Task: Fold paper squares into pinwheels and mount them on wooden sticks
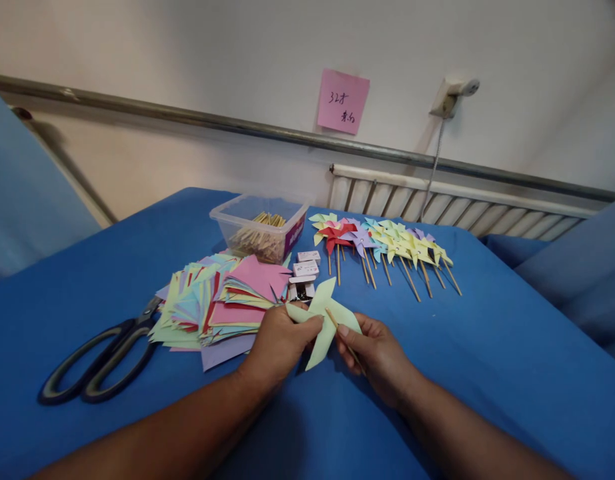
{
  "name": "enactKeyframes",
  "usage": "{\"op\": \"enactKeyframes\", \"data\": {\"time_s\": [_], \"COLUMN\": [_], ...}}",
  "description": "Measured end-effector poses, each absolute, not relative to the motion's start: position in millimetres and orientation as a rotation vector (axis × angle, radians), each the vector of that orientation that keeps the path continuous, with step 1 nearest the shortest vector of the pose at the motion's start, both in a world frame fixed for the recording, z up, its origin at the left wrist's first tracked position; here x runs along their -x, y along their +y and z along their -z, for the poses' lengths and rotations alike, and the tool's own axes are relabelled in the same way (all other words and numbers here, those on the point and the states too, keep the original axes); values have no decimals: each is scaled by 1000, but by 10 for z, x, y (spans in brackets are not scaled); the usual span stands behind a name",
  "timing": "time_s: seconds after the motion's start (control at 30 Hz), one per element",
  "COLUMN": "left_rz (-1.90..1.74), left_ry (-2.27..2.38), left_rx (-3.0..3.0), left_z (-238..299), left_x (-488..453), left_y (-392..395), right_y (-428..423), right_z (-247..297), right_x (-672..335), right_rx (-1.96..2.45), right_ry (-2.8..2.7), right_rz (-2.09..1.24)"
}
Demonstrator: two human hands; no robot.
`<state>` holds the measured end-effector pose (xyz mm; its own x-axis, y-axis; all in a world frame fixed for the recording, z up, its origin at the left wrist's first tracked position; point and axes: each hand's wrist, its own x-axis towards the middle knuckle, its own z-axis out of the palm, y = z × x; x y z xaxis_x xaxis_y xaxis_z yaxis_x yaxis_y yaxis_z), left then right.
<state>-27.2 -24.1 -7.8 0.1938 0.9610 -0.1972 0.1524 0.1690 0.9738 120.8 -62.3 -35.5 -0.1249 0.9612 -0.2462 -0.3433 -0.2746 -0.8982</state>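
Note:
Between my two hands is a pale green paper pinwheel point(321, 347), its blades folded and its back turned toward me. My left hand point(282, 337) is closed on it, thumb pressed near the middle. A thin wooden stick point(332, 317) lies against the pinwheel's centre, pinched by the thumb and fingers of my right hand point(372, 347). Whether a pin joins stick and paper is hidden. Just beyond my hands stand small white boxes point(306, 268), the nearest one open with dark contents.
Cut coloured paper point(212, 307) is piled left of my hands, beside large black-handled scissors point(107, 353). A clear plastic tub point(227, 217) of sticks stands behind. Several finished pinwheels point(387, 240) lie at the back right of the blue-covered table point(487, 360), near a radiator point(452, 207).

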Motion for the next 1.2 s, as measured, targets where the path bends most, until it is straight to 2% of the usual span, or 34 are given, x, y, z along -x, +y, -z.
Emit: {"op": "enactKeyframes", "data": {"time_s": [1.2], "left_rz": [-802], "left_ry": [1315], "left_rx": [-1437], "left_z": [136], "left_x": [265], "left_y": [-207], "right_y": [-631], "right_z": [357], "right_x": [-1197], "right_rx": [1183], "right_ry": [-889], "right_rz": [-1563]}}
